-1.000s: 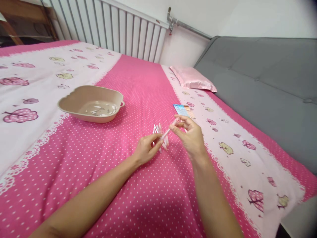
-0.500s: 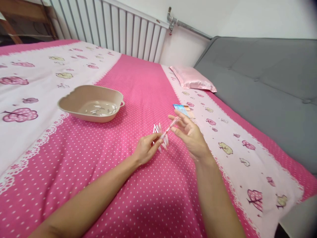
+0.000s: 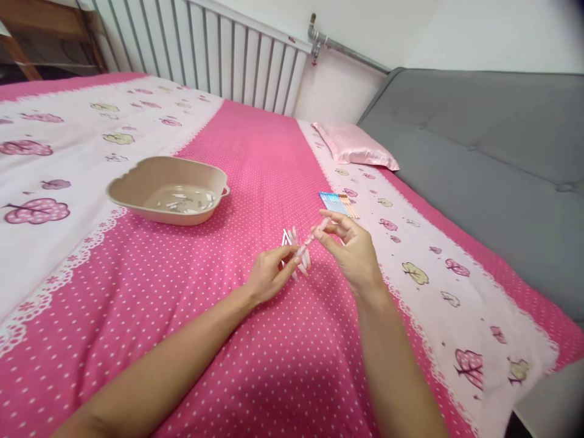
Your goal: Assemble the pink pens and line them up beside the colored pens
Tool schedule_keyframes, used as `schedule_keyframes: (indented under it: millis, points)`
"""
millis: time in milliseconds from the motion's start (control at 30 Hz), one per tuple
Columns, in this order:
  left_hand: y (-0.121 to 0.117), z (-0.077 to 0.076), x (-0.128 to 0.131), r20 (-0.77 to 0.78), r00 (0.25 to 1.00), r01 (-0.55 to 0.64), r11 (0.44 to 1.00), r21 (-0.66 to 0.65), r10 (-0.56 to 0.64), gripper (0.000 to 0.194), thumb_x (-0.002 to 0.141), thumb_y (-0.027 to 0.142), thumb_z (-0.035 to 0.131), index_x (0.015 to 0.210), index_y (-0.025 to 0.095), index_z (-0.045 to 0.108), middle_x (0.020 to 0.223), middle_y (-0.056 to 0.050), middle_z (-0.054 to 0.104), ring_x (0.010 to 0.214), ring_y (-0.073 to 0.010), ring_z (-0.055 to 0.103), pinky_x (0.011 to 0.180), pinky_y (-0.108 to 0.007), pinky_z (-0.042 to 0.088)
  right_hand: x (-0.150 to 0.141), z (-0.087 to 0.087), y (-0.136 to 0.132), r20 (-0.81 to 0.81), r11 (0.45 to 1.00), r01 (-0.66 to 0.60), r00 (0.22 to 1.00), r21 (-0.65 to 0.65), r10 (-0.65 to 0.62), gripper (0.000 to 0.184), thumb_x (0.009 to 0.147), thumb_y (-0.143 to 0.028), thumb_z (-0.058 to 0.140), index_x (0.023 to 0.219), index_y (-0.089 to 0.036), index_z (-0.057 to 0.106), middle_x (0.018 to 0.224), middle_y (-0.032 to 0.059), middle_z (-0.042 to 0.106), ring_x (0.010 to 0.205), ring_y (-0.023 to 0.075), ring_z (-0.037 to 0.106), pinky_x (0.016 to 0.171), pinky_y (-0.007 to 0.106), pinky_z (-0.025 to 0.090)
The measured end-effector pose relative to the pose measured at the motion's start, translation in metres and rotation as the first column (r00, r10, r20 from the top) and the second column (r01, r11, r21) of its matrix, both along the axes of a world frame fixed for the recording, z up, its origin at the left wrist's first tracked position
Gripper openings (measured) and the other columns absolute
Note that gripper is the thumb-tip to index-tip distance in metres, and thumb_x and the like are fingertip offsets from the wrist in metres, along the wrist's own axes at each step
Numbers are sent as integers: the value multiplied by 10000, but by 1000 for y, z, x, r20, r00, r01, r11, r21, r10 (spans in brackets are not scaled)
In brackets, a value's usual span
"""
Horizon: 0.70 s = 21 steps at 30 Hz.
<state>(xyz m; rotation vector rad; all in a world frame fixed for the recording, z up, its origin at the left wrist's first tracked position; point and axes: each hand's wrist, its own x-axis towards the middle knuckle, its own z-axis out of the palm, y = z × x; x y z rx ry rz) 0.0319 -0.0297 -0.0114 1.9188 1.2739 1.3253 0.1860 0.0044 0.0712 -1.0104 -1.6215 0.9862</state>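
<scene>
Pinched between thumb and fingers of my left hand [image 3: 274, 272] is the lower end of a slim, clear-and-pink pen [image 3: 308, 241]. My right hand [image 3: 351, 249] is closed on its upper end with thumb and fingertips. The pen slants up to the right between the two hands; its finer parts are too small to make out. Just behind and below my left fingertips, several pink and white pens [image 3: 294, 235] lie loosely on the pink dotted bedspread [image 3: 255, 340], partly hidden by that hand. Beyond my right hand, a row of blue and orange-brown pens [image 3: 338, 204] lies side by side.
A beige plastic basin [image 3: 166, 176] on the left holds several small white pieces [image 3: 180, 196]. At the back right lies a pink pillow [image 3: 356, 146] near a grey padded headboard [image 3: 474, 128]. A white radiator [image 3: 219, 52] runs along the wall behind the bed.
My right hand has shifted slightly down and left, and its fingers have closed more tightly round the pen's upper end. My left hand and the loose pens look the same.
</scene>
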Motion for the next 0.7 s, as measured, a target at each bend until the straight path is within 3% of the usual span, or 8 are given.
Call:
schedule_keyframes:
  millis: [133, 267, 400, 567, 700]
  points:
    - [1, -1, 0, 2, 1000, 3, 1000, 7, -3, 277, 902, 310, 469, 1038, 121, 620, 783, -54, 672, 654, -132, 586, 593, -233, 435, -2, -2, 0, 78, 993, 89, 992, 74, -95, 388, 727, -317, 703, 1090, -209, 621, 834, 20, 669, 870, 181, 630, 887, 401, 462]
    - [2, -2, 0, -4, 1000, 1, 1000, 21, -1, 263, 900, 305, 473, 1033, 132, 619, 778, -45, 669, 637, -124, 576, 596, -231, 435, -4, -4, 1, 87, 991, 98, 991, 94, -106, 376, 730, -331, 699, 1074, -204, 615, 832, 19, 644, 873, 181, 614, 877, 393, 460]
    - [0, 0, -1, -4, 1000, 2, 1000, 10, -2, 280, 907, 316, 456, 1039, 130, 619, 783, -49, 668, 657, -133, 585, 606, -239, 442, -2, -4, 2, 59, 996, 61, 996, 63, -65, 415, 725, -354, 710, 1097, -212, 593, 889, 31, 641, 902, 184, 609, 905, 405, 458]
    - [-1, 2, -1, 2, 1000, 2, 1000, -6, -2, 295, 919, 339, 428, 1004, 139, 627, 775, -44, 663, 664, -137, 585, 629, -250, 448, 2, 1, -1, -30, 996, -80, 996, -44, 79, 493, 752, -321, 689, 1216, -249, 537, 1188, 71, 615, 1142, 202, 540, 990, 422, 434]
    - [-1, 3, -1, -4, 1000, 5, 1000, -9, -5, 311, 922, 345, 417, 996, 130, 629, 777, -51, 665, 668, -146, 589, 638, -258, 449, 2, 4, -3, -91, 985, -145, 986, -93, 137, 483, 768, -243, 660, 1235, -244, 538, 1107, 63, 670, 1124, 202, 570, 975, 427, 452]
